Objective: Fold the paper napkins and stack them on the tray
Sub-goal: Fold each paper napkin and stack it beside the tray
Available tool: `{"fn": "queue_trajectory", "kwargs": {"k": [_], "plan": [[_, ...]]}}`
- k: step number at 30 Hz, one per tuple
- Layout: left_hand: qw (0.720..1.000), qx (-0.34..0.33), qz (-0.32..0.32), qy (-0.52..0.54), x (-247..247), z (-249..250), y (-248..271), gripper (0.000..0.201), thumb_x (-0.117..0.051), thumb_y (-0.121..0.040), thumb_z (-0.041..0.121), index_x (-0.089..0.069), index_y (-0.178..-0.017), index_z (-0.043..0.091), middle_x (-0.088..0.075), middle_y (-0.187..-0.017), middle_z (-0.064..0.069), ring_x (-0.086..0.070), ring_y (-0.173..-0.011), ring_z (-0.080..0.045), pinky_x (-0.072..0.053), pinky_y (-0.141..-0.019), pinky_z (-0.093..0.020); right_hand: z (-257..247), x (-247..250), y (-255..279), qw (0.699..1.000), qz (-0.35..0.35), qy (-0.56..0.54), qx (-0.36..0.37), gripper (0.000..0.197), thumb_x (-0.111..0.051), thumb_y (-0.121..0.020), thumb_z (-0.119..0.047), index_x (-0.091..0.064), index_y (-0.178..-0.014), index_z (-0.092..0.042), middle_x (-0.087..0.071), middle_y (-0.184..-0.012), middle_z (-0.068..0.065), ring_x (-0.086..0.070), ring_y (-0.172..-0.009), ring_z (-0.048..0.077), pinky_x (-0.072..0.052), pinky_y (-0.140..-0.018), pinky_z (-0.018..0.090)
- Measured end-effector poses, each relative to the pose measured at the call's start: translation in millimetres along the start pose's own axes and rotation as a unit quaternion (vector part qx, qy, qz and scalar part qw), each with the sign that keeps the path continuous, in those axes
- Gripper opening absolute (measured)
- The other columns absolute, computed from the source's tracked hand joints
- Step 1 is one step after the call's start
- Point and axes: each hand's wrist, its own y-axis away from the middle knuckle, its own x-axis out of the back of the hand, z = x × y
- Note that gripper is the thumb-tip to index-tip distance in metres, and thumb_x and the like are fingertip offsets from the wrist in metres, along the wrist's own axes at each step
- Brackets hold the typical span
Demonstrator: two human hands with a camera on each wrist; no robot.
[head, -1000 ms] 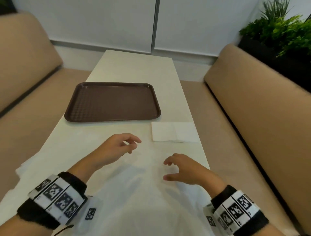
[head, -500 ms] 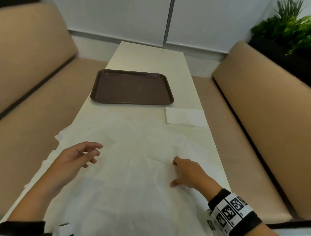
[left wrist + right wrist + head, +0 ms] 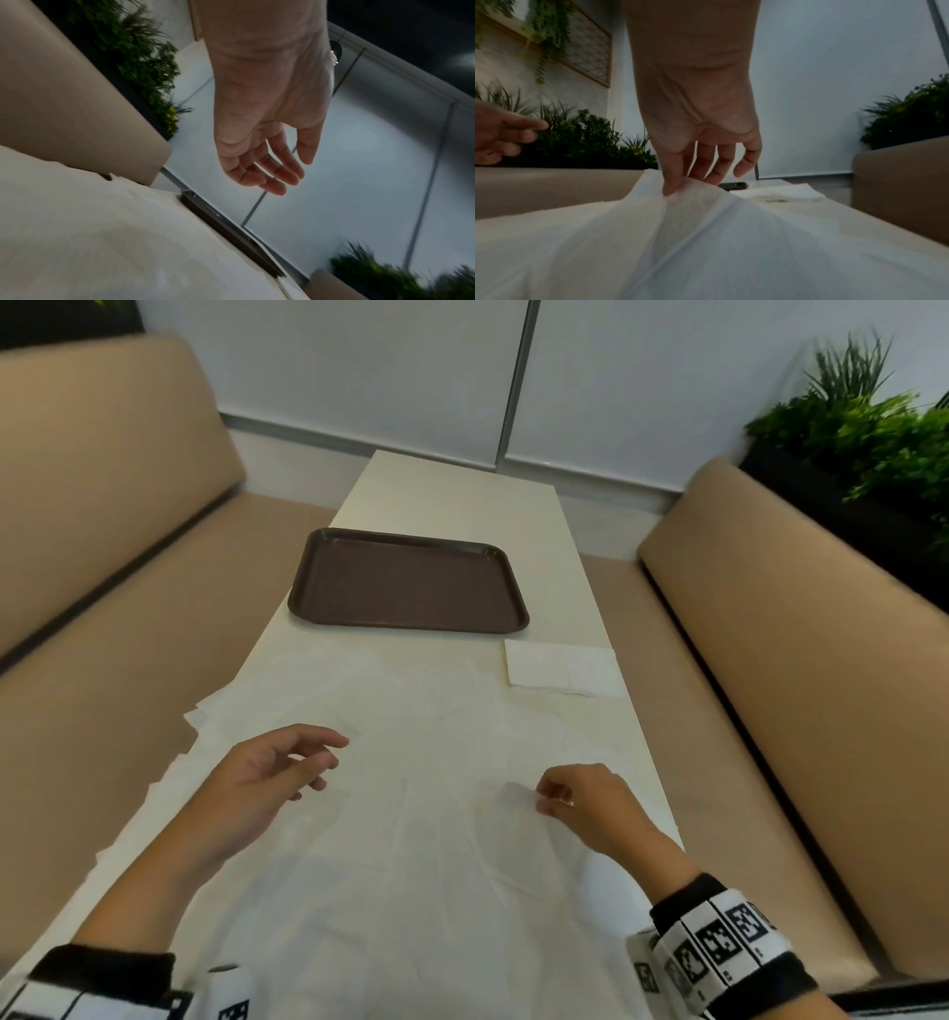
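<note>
Thin, creased white napkin (image 3: 411,865) spread across near end of pale tabletop (image 3: 452,505); raised fold pinched in right hand (image 3: 590,806) grip. Left hand (image 3: 267,775) grip loose, holding nothing, above left edge. Folded napkin (image 3: 562,667) at right edge. Brown textured rectangular tray (image 3: 408,580), rounded corners, beyond.

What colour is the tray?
The tray is dark brown, best seen in the head view.
</note>
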Motion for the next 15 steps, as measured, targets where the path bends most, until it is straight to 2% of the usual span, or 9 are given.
{"fn": "queue_trajectory", "kwargs": {"k": [2,5,8,9,10,11,12,13,15], "plan": [[0.999,-0.009,-0.027,-0.021,-13,5,-6,0.024,-0.063,-0.089,0.015,-0.071,-0.088,0.037,-0.069,-0.091,0.008,-0.064,-0.079,-0.008,-0.046,-0.074,-0.023,-4,15,4,0.999,0.025,-0.032,0.018,0.007,-0.065,-0.088,-0.027,-0.071,-0.090,-0.024,-0.066,-0.082,-0.014,-0.062,-0.082,0.006,-0.049,-0.080,0.023],[0.995,-0.033,-0.089,-0.035,-42,17,-18,0.023,-0.069,-0.082,0.026,-0.068,-0.100,0.040,-0.069,-0.103,0.012,-0.062,-0.099,0.000,-0.047,-0.087,-0.022,-14,43,12,0.992,0.058,-0.085,0.069,0.006,-0.069,-0.086,-0.022,-0.072,-0.084,-0.026,-0.067,-0.078,-0.018,-0.062,-0.077,-0.001,-0.044,-0.070,0.008],[0.979,-0.052,-0.180,-0.078,-79,34,-30,0.058,-0.075,-0.066,0.048,-0.051,-0.119,0.045,-0.057,-0.122,0.024,-0.051,-0.115,0.009,-0.040,-0.097,-0.016,-27,75,19,0.983,0.086,-0.116,0.116,0.006,-0.065,-0.089,-0.024,-0.068,-0.086,-0.028,-0.067,-0.081,-0.019,-0.059,-0.082,-0.005,-0.039,-0.071,0.004],[0.971,-0.047,-0.214,-0.101,-90,42,-33,0.062,-0.077,-0.065,0.049,-0.050,-0.120,0.046,-0.056,-0.122,0.025,-0.051,-0.113,0.010,-0.040,-0.095,-0.014,-31,86,21,0.980,0.093,-0.117,0.129,0.005,-0.064,-0.090,-0.025,-0.067,-0.088,-0.028,-0.067,-0.084,-0.018,-0.059,-0.084,-0.005,-0.039,-0.073,0.005],[0.962,-0.048,-0.240,-0.121,-99,48,-35,0.055,-0.078,-0.067,0.047,-0.053,-0.116,0.045,-0.059,-0.117,0.024,-0.055,-0.107,0.009,-0.043,-0.090,-0.014,-34,95,22,0.978,0.102,-0.119,0.141,0.004,-0.062,-0.091,-0.026,-0.066,-0.089,-0.027,-0.067,-0.086,-0.016,-0.059,-0.085,-0.004,-0.040,-0.074,0.007],[0.956,-0.053,-0.251,-0.139,-105,54,-37,0.039,-0.077,-0.073,0.043,-0.059,-0.108,0.041,-0.065,-0.107,0.021,-0.061,-0.097,0.006,-0.047,-0.083,-0.014,-37,102,23,0.974,0.114,-0.124,0.149,0.004,-0.061,-0.091,-0.026,-0.065,-0.089,-0.027,-0.067,-0.087,-0.014,-0.059,-0.086,-0.002,-0.041,-0.074,0.010],[0.955,-0.065,-0.248,-0.150,-108,59,-39,0.021,-0.073,-0.079,0.039,-0.066,-0.098,0.032,-0.070,-0.096,0.015,-0.065,-0.085,0.001,-0.050,-0.074,-0.017,-39,108,23,0.971,0.126,-0.136,0.151,0.004,-0.061,-0.091,-0.027,-0.064,-0.089,-0.026,-0.068,-0.086,-0.012,-0.059,-0.084,0.000,-0.042,-0.073,0.012],[0.957,-0.075,-0.238,-0.145,-109,64,-41,0.015,-0.069,-0.084,0.035,-0.070,-0.090,0.022,-0.072,-0.087,0.006,-0.067,-0.078,-0.007,-0.050,-0.069,-0.024,-39,114,23,0.969,0.132,-0.152,0.143,0.003,-0.062,-0.090,-0.029,-0.063,-0.089,-0.026,-0.068,-0.084,-0.010,-0.059,-0.081,0.001,-0.043,-0.071,0.013],[0.969,-0.069,-0.215,-0.102,-106,72,-43,0.023,-0.064,-0.089,0.029,-0.072,-0.088,0.008,-0.075,-0.086,-0.008,-0.071,-0.078,-0.021,-0.054,-0.071,-0.035,-30,121,22,0.969,0.110,-0.190,0.112,0.018,-0.071,-0.082,-0.037,-0.063,-0.091,-0.024,-0.070,-0.085,-0.006,-0.063,-0.081,0.008,-0.047,-0.071,0.020]]}}
